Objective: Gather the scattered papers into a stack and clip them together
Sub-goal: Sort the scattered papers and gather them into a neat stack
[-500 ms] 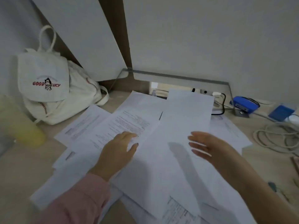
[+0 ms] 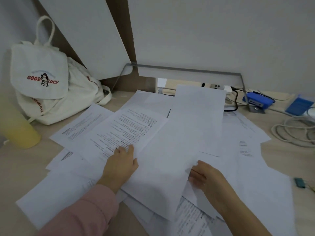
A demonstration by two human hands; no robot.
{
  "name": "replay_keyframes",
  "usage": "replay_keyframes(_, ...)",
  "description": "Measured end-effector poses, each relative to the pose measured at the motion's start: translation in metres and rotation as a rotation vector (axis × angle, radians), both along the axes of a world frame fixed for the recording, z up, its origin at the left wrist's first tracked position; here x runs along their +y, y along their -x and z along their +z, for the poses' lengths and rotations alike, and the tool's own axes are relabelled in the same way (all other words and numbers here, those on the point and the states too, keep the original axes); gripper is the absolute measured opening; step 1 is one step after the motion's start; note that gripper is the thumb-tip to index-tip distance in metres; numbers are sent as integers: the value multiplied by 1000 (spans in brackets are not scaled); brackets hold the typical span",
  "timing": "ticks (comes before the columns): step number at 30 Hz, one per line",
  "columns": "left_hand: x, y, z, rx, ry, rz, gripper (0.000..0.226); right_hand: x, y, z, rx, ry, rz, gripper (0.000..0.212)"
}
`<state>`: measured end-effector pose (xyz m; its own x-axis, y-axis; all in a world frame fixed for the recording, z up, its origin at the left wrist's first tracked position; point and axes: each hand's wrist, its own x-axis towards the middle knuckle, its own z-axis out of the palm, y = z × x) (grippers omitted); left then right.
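Note:
Several white papers [image 2: 242, 150], some printed and some blank, lie scattered and overlapping across the desk. My left hand [image 2: 119, 166], in a pink sleeve, rests flat with its fingers on a printed sheet [image 2: 129, 126]. My right hand [image 2: 206, 178] is at the right edge of a large blank sheet [image 2: 163, 169] in the middle. Its fingers are tucked under that lifted edge and its thumb is on top. A small dark teal object [image 2: 300, 182], maybe a clip, lies on the desk at the right.
A white drawstring backpack [image 2: 42, 82] and a yellow cup [image 2: 18, 132] stand at the left. A power strip [image 2: 216, 86], a blue device [image 2: 259, 101], a blue box [image 2: 298, 104] and coiled cable [image 2: 293, 132] are at the back right. White panels lean behind.
My right hand has moved left and toward me, from hovering over the papers to gripping the blank sheet's edge. My left hand has barely moved.

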<state>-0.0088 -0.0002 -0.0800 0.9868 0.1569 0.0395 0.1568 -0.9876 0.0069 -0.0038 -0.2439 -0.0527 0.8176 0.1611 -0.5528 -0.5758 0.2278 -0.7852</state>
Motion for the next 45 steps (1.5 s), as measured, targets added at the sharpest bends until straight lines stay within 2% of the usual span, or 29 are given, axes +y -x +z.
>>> replay_keyframes(1,2,-1,-1,-5,-31,-27,50,2,-1,-3,-17,28,17,8)
replay_keyframes(4,7,-8,-5,-107,-118,-114,45,4,-3,-11,-81,158,140,27)
replay_keyframes(7,8,-8,6,-48,-105,-74,30,7,-3,-7,-149,212,237,20)
replay_keyframes(9,11,-9,6,-121,-21,43,20,6,-5,-2,-219,286,252,22)
replay_keyframes(10,12,-5,8,-171,48,16,20,3,-7,1,-249,319,235,23)
replay_keyframes(13,13,5,16,-406,89,-81,18,-18,-15,11,-313,426,135,22)
replay_keyframes(16,6,14,29,-540,254,-131,33,-43,-22,24,-416,539,-22,24)
replay_keyframes(20,-2,21,28,-630,433,-245,32,-70,-22,50,-642,807,-238,26)
replay_keyframes(23,-8,28,21,-676,494,-232,23,-83,-13,81,-876,963,-356,22)
replay_keyframes(25,-17,33,17,-672,585,-127,24,-84,-2,97,-1051,1093,-351,18)
replay_keyframes(27,-29,39,17,-632,748,9,33,-82,7,96,-1165,1231,-211,26)
replay_keyframes(30,-42,46,16,-617,852,116,40,-72,21,71,-1179,1299,114,33)
replay_keyframes(32,-48,52,19,-607,934,157,39,-64,30,49,-1131,1296,257,38)
replay_keyframes(35,-59,61,30,-529,1231,207,37,-53,40,21,-990,1336,433,45)
replay_keyframes(36,-61,61,32,-510,1294,236,45,-50,43,14,-962,1343,470,45)
replay_keyframes(39,-61,58,27,-457,1454,354,71,-44,45,1,-950,1345,479,41)
replay_keyframes(43,-52,51,13,-453,1568,403,83,-33,41,-10,-975,1341,446,37)
replay_keyframes(45,-48,45,10,-468,1566,427,82,-25,42,-10,-1061,1317,332,39)
